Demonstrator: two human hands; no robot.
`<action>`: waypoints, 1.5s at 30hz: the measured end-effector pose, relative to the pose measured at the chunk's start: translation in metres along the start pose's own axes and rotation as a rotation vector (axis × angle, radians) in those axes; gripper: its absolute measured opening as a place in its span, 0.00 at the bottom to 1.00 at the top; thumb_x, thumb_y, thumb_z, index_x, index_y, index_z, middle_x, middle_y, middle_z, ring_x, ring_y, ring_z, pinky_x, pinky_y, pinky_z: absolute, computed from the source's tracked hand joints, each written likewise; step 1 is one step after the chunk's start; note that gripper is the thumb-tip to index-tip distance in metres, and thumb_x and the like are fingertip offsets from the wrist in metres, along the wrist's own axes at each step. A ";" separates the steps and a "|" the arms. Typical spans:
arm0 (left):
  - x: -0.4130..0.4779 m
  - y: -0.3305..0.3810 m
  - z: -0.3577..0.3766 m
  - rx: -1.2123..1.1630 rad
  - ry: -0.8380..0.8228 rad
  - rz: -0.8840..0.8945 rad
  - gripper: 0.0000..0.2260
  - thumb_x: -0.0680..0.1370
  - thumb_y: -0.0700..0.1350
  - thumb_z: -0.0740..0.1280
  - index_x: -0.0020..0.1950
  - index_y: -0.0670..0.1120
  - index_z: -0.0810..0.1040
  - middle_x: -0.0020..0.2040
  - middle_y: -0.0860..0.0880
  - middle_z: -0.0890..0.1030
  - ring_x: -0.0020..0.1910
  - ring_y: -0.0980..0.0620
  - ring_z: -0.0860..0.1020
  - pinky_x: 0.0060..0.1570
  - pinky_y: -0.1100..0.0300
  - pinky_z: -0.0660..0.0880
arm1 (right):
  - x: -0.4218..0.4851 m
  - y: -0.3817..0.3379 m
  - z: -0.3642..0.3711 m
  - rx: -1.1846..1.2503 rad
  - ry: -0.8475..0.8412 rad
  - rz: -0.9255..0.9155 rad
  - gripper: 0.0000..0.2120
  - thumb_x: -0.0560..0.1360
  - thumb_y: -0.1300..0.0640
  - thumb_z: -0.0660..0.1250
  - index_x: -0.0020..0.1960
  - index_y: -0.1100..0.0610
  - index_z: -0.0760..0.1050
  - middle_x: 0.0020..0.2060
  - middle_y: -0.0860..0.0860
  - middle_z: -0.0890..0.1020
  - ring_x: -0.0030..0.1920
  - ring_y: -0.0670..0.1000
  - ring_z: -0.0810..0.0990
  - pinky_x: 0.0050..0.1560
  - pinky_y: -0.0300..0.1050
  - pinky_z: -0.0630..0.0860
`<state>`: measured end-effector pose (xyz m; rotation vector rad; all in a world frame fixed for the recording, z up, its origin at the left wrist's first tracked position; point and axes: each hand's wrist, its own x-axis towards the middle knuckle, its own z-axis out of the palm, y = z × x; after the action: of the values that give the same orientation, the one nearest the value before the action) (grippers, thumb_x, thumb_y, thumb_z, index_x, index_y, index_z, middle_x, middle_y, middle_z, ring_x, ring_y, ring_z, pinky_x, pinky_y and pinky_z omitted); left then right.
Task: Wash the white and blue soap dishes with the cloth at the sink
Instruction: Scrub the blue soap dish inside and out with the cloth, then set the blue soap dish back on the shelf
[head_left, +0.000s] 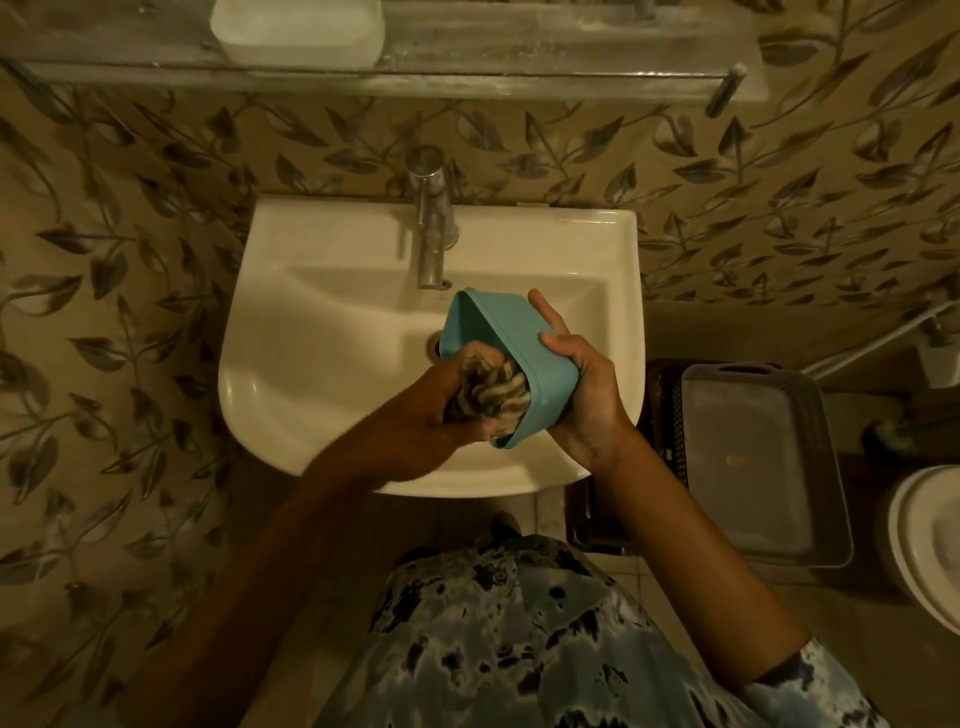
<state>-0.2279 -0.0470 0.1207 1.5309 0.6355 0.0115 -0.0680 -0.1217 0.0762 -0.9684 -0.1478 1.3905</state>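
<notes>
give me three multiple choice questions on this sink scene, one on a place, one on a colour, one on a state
1. Where is the white soap dish?
A. in the basin
B. on the shelf above the sink
C. in the grey basket

2. What colour is the dish being scrubbed?
A. blue
B. red
C. yellow

3. What is the tap doing?
A. running hard
B. no visible water
C. broken off

Answers:
1 B, it sits on the glass shelf over the sink.
2 A, the right hand holds the blue soap dish tilted while the left hand presses the striped cloth inside it.
3 B, no stream shows below the spout.
</notes>
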 end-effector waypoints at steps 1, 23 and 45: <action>0.001 0.004 -0.012 0.093 -0.063 -0.001 0.24 0.74 0.34 0.68 0.65 0.53 0.67 0.62 0.53 0.76 0.62 0.59 0.75 0.63 0.59 0.73 | 0.002 -0.002 0.000 0.018 0.000 0.017 0.33 0.68 0.53 0.63 0.73 0.46 0.66 0.60 0.55 0.80 0.54 0.57 0.79 0.58 0.54 0.74; 0.114 -0.026 -0.165 0.178 1.306 -0.115 0.17 0.73 0.35 0.67 0.62 0.39 0.73 0.57 0.40 0.79 0.55 0.44 0.77 0.54 0.54 0.74 | -0.001 -0.005 -0.050 0.399 0.068 0.032 0.29 0.62 0.55 0.71 0.62 0.60 0.76 0.48 0.58 0.83 0.45 0.57 0.84 0.40 0.49 0.82; 0.003 0.038 -0.004 -0.262 0.686 0.145 0.10 0.71 0.49 0.72 0.50 0.48 0.80 0.44 0.46 0.85 0.43 0.45 0.83 0.38 0.58 0.80 | -0.015 -0.044 0.019 0.108 0.085 -0.419 0.27 0.59 0.54 0.72 0.57 0.53 0.72 0.52 0.57 0.77 0.50 0.52 0.81 0.40 0.45 0.82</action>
<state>-0.2125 -0.0393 0.1551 1.3000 1.0128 0.7281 -0.0494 -0.1207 0.1232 -0.8474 -0.1973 0.9616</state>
